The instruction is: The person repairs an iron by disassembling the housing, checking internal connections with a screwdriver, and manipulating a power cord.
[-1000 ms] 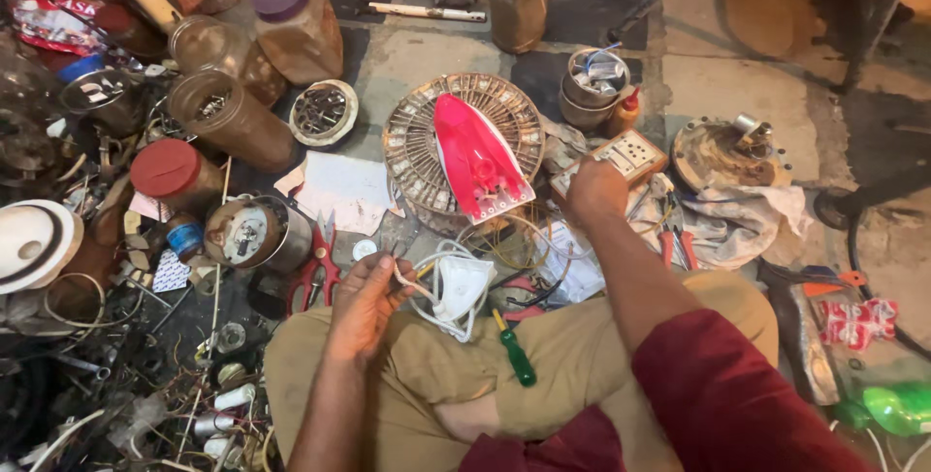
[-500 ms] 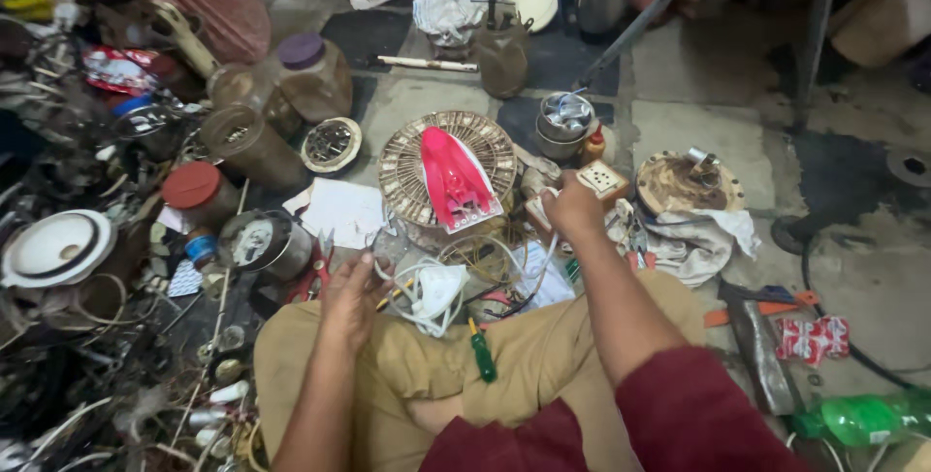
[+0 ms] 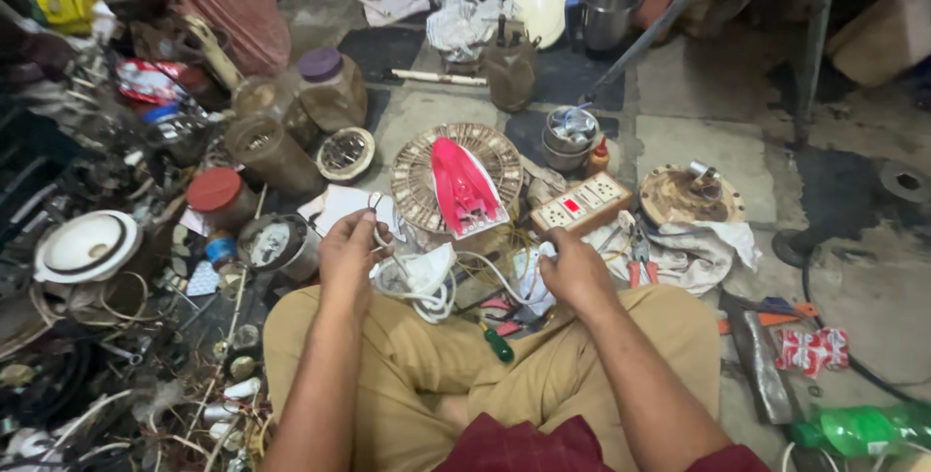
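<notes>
Our fingers [image 3: 361, 231] on the left hand [image 3: 351, 257] are curled and pinch a white cord [image 3: 419, 290], which runs from the fingertips down into a loose coil on our lap. The right hand [image 3: 572, 273] is closed loosely around the other end of that cord; its fingertips are turned away from us, so we cannot tell how firmly they grip. The coil lies between the two hands, just beside the left fingers and slightly below them, and rests against a white iron body [image 3: 422, 268].

Nearest to us, a green-handled screwdriver [image 3: 497, 344] lies on our tan trousers [image 3: 407, 365], below the coil and between our forearms. To the right of the right hand, pliers [image 3: 639, 257] with red grips rest on a white cloth [image 3: 713, 244].

Just beyond the hands, a red iron soleplate [image 3: 461, 186] sits on a round wicker mat [image 3: 417, 176], directly ahead of the coil. A cream socket board [image 3: 582, 205] lies to the right of the mat, just above the right hand. A round gauge [image 3: 272, 239] and a red-lidded jar [image 3: 218, 193] stand left of the left hand.

Farther out, a brown jar [image 3: 330, 94] with a purple lid stands at upper left, and a steel pot [image 3: 611, 11] stands at the top.
</notes>
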